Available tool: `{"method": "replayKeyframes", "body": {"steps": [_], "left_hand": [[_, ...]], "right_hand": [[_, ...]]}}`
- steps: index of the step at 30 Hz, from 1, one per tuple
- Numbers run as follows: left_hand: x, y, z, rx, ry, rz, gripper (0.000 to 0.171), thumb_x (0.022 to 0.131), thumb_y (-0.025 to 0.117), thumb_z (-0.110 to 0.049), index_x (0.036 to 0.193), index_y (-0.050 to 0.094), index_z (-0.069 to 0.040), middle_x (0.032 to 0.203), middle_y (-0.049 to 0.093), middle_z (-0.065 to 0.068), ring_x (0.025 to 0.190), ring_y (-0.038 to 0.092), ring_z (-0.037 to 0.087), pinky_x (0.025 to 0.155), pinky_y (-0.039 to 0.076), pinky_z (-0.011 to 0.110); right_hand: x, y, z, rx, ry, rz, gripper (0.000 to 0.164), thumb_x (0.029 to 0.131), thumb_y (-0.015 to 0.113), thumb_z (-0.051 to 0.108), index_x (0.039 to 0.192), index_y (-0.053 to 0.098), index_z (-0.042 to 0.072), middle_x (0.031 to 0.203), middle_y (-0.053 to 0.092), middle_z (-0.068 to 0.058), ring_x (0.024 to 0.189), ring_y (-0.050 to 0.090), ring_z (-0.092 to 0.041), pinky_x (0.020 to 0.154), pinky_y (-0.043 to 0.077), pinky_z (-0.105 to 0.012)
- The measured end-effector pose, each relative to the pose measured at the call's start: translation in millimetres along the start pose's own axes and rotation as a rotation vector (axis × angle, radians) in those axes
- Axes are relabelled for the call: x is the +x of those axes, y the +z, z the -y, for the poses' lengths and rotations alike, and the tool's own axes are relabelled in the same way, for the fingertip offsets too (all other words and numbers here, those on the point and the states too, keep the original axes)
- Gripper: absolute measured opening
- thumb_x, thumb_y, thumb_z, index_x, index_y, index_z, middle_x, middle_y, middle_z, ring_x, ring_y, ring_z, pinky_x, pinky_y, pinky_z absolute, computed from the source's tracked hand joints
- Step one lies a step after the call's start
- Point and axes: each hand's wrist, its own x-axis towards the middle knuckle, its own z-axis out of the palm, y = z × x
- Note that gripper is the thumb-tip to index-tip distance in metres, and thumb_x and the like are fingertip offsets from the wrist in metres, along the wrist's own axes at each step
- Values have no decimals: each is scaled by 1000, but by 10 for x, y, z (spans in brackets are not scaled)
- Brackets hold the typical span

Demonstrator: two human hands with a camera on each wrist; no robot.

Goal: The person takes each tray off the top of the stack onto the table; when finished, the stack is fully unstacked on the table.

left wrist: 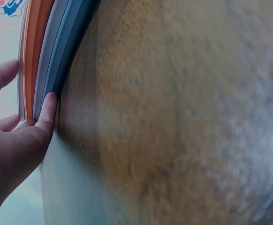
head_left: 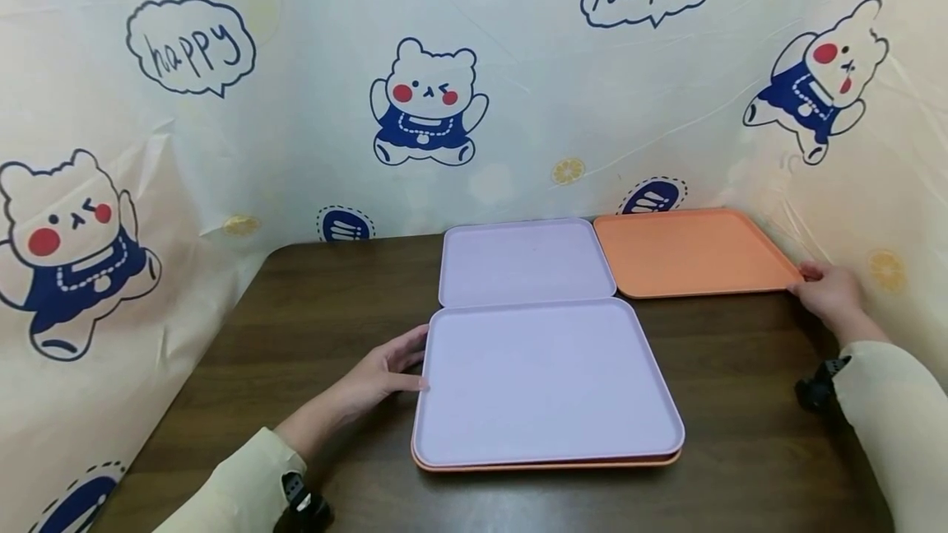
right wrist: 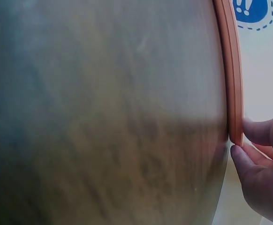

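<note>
A lilac tray (head_left: 548, 389) tops a stack at the middle front of the table. In the left wrist view, an orange tray (left wrist: 33, 61), another lilac tray (left wrist: 46, 56) and a blue tray (left wrist: 68, 47) show edge-on beneath it. My left hand (head_left: 385, 368) touches the stack's left side, thumb and fingers spread and fairly straight. At the back right lies a separate orange tray (head_left: 696, 253). My right hand (head_left: 833, 294) pinches its near right corner; the right wrist view shows thumb and finger at that edge (right wrist: 236, 93).
Behind the stack lies a lilac tray (head_left: 526, 261), its right side against the separate orange tray. The dark wooden table (head_left: 318, 311) meets a cloth backdrop (head_left: 296, 138) printed with bears at the back and sides.
</note>
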Motion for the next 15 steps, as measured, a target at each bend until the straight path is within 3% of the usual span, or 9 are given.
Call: {"method": "replayKeyframes", "body": {"steps": [2, 7, 10, 15], "left_hand": [[2, -1, -2, 3, 3, 1, 82, 86, 74, -15, 154, 28, -16, 159, 23, 9, 140, 30, 34, 107, 33, 50], [17, -1, 5, 9, 7, 11, 81, 87, 73, -15, 154, 27, -16, 159, 23, 9, 140, 30, 33, 107, 33, 49], [18, -6, 11, 10, 13, 13, 81, 87, 73, -14, 154, 27, -15, 159, 22, 10, 141, 30, 34, 107, 33, 49], [6, -16, 24, 5, 27, 20, 81, 87, 72, -13, 154, 26, -13, 159, 22, 12, 140, 29, 36, 108, 32, 51]], "right_hand": [[-7, -7, 22, 5, 10, 13, 54, 93, 56, 7, 133, 35, -23, 133, 39, -42, 116, 43, -49, 67, 42, -18], [-52, -31, 60, -7, 33, 35, 57, 93, 54, 7, 135, 31, -24, 135, 36, -43, 122, 39, -51, 79, 45, -40], [-94, -35, 77, -28, 20, 29, 56, 93, 56, 7, 134, 33, -24, 133, 39, -43, 119, 42, -51, 76, 44, -38], [-189, -33, 130, -67, -28, 22, 56, 93, 60, 11, 131, 37, -23, 128, 42, -44, 114, 45, -53, 79, 45, -47]]}}
